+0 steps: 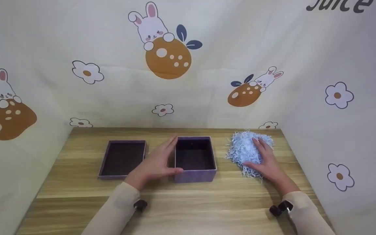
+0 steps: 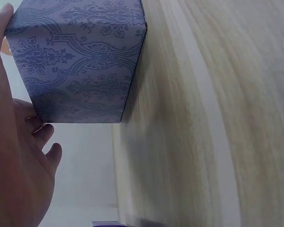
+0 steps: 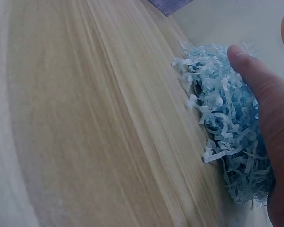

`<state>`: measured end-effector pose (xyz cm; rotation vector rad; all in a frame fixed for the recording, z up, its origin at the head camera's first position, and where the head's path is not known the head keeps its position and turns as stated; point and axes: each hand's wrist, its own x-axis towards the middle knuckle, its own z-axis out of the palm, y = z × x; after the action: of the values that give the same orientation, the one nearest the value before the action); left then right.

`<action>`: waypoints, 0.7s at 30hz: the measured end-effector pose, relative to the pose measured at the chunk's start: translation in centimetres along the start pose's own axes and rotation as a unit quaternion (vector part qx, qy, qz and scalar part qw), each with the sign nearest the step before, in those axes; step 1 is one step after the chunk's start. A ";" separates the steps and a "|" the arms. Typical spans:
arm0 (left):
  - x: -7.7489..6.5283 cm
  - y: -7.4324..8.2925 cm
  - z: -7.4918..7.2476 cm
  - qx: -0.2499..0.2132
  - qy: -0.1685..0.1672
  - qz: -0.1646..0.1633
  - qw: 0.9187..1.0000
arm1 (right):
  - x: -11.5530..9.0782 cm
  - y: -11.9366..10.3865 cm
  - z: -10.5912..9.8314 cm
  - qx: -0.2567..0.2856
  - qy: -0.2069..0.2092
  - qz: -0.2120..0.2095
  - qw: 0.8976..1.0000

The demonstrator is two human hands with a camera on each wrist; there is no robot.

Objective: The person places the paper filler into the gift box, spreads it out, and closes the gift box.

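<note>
In the head view a purple box (image 1: 195, 176) stands with its open top up and a dark interior. My left hand (image 1: 155, 163) spans its left side, thumb at the front left corner and fingertips at the back left corner. The left wrist view shows the box's patterned side (image 2: 80, 71) between thumb and fingers. At the right lies a heap of light blue shredded paper (image 1: 242, 148). My right hand (image 1: 269, 163) rests on its right side, fingers spread and thumb laid across the shreds (image 3: 227, 104).
Left of the box lies its shallow purple lid (image 1: 124, 158), dark inside facing up, partly behind the left hand. Everything sits on a wood-grain table (image 1: 188, 209). A printed cloth (image 1: 116, 98) with rabbits and oranges encloses the back and sides.
</note>
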<state>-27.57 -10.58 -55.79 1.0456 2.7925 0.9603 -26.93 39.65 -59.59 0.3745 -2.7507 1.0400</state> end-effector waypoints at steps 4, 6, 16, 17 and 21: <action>0.0 0.0 0.1 -0.004 -0.001 -0.005 1.000 | 0.0 0.0 0.2 -0.007 -0.017 0.011 1.000; -0.1 0.0 0.1 -0.002 -0.002 -0.008 1.000 | 0.0 0.0 0.3 -0.015 -0.023 0.017 0.999; -0.2 0.1 0.2 -0.008 0.003 -0.018 1.000 | 0.3 0.7 0.6 -0.034 -0.019 0.018 0.999; -0.2 0.2 0.2 -0.009 0.003 -0.020 1.000 | 0.3 0.8 0.6 -0.034 -0.015 0.014 0.999; -0.2 0.4 0.0 -0.011 0.003 -0.025 1.000 | 0.4 0.9 0.7 -0.032 0.009 -0.012 0.999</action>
<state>-27.22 -10.48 -55.61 0.9682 2.7922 0.9891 -27.64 39.77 -60.55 0.3866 -2.7482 0.9410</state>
